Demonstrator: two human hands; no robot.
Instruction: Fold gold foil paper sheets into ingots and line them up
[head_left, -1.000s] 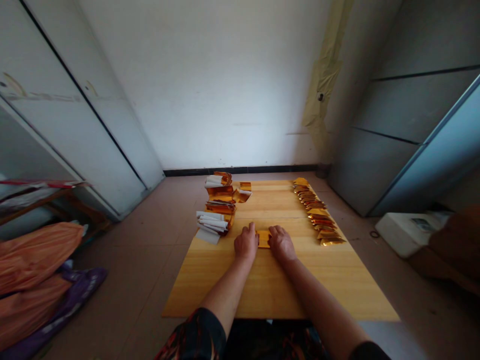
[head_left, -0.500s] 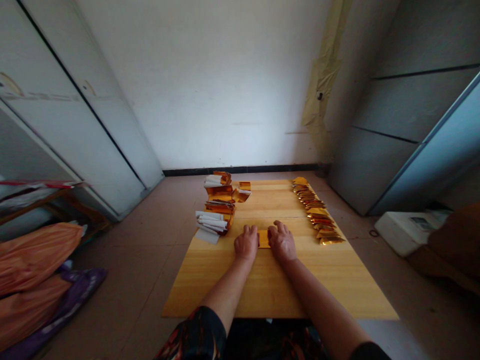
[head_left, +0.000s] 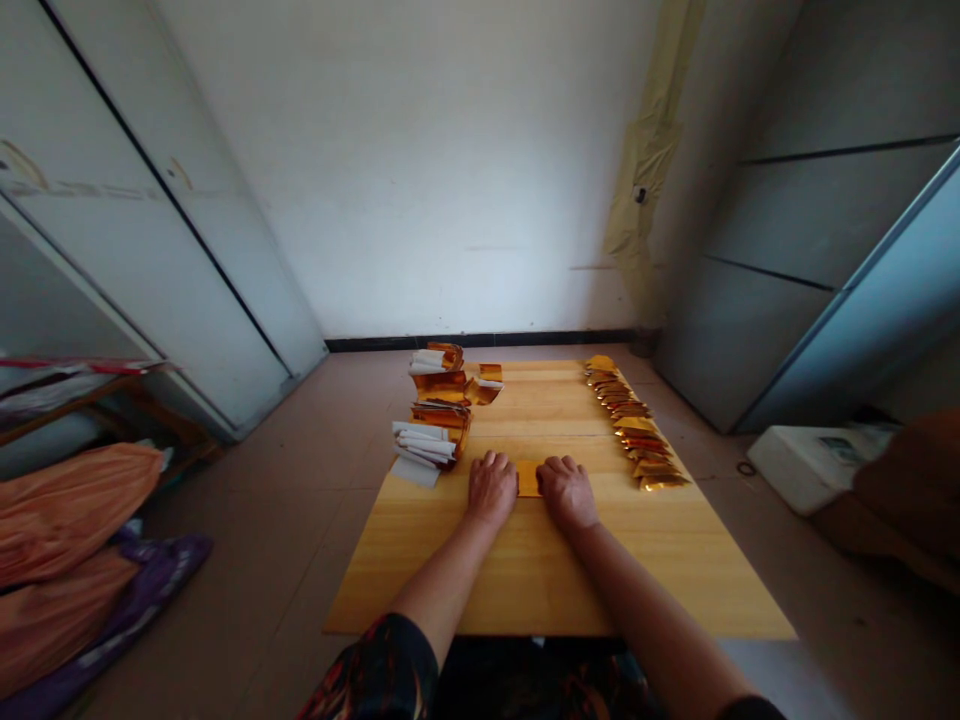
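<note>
Between my two hands a piece of gold foil paper (head_left: pixel 529 478) lies on the wooden board (head_left: pixel 547 580). My left hand (head_left: pixel 493 486) grips its left end with curled fingers. On its right end, my right hand (head_left: pixel 567 490) does the same, fingers bent and close together. Both ends of the paper are hidden under the fingers. To the left are stacks of gold foil sheets with white backs (head_left: pixel 427 443), several of them curled. A row of folded gold paper pieces (head_left: pixel 634 425) runs along the board's right side.
A few loose gold sheets (head_left: pixel 484 390) lie near the board's far left. Cabinets (head_left: pixel 187 200) stand at the left, a grey fridge-like unit (head_left: pixel 795 230) at the right. A white box (head_left: pixel 795 465) sits on the floor at right, orange and purple bags (head_left: pixel 82 560) at left.
The fingers of both hands, partly raised before, have curled down closer to the paper. The paper stays in about the same place, and the stacks have not moved.
</note>
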